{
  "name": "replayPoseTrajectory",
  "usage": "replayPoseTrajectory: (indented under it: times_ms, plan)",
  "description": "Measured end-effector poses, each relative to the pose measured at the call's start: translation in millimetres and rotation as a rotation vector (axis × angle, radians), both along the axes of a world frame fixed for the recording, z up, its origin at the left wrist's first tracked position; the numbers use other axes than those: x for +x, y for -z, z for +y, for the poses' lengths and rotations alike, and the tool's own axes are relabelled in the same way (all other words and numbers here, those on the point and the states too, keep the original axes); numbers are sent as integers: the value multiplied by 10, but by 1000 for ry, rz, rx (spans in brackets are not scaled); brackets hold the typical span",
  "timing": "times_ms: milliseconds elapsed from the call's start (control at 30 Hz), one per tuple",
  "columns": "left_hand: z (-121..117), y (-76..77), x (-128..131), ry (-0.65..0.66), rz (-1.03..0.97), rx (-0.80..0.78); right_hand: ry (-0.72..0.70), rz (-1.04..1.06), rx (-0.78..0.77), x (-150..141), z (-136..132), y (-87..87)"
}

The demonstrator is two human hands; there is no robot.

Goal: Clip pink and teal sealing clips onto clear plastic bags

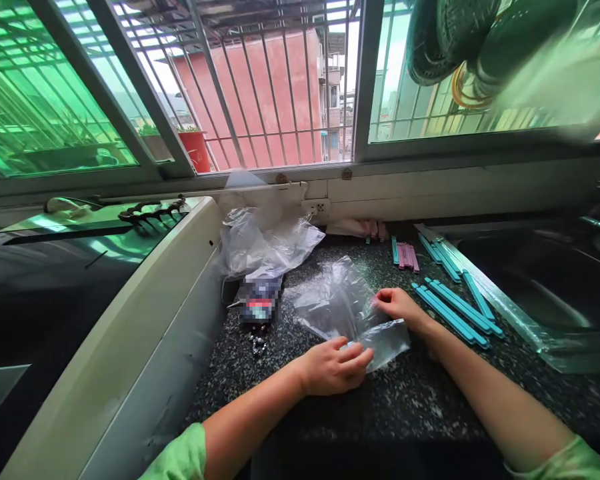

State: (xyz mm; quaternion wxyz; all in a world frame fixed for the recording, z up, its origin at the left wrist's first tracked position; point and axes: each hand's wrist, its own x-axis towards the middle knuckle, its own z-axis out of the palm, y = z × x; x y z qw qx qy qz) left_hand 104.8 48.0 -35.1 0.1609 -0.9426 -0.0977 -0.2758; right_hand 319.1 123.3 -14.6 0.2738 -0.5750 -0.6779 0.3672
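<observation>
A crumpled clear plastic bag (337,303) lies on the speckled dark counter (300,420), its near right part folded toward me. My right hand (399,308) pinches the bag's right edge between thumb and fingertips. Over the near edge rests my left hand (336,367), palm down, fingers loosely stretched and apart on the plastic. Right of my right hand are several long turquoise plastic strips (453,313), side by side. Farther back sit short pink strips (407,257) with a turquoise one (395,251) beside them.
A heap of clear plastic bags (267,240) fills the back left, with a phone-like blurred item (261,300) and a bead chain (258,343) before it. A white-sided appliance (145,320) borders the left. Clear plastic wrapping (505,303) lies by a dark sink (545,267) at right.
</observation>
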Motion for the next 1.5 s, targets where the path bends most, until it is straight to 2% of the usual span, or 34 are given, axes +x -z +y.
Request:
replayPoseTrajectory:
  times_ms: [167,300,367,433,500,567,667,767,867,1000,1100,1200,1333,1400,1500]
  plan:
    - [-6,-12,-14,-13,-3,11,80,-246,131,159,9,22]
    - [15,-23,-84,29,-82,57,-50,-296,301,201,-33,66]
    - [65,-34,-146,-69,-195,-36,-151,-314,400,185,-53,93]
    - [151,-40,-225,-272,-276,-179,-238,-374,462,169,-62,115]
    - [259,-25,-311,-498,-275,-266,-263,-421,483,169,-56,131]
    - [366,13,-390,-660,-232,-345,-258,-432,483,186,-41,141]
    - [484,92,-471,-742,-262,-458,-235,-417,451,215,-25,147]
    - [543,160,-512,-786,-386,-506,-171,-400,405,223,-27,129]
    - [573,210,-539,-806,-386,-550,-149,-310,345,222,-43,70]
    - [579,205,-560,-816,-300,-580,-269,-48,136,258,-101,-59]
    - [525,103,-533,-778,-340,-504,-350,40,-50,320,-181,-153]
    - [415,-20,-443,-573,-296,-434,-479,17,-173,378,-268,-229]
    - [256,-38,-252,-262,10,-518,-636,44,-166,406,-351,-317]
    - [196,8,-168,-187,119,-584,-676,73,-132,411,-381,-364]
    - [134,60,-97,-129,144,-661,-666,156,-142,415,-409,-441]
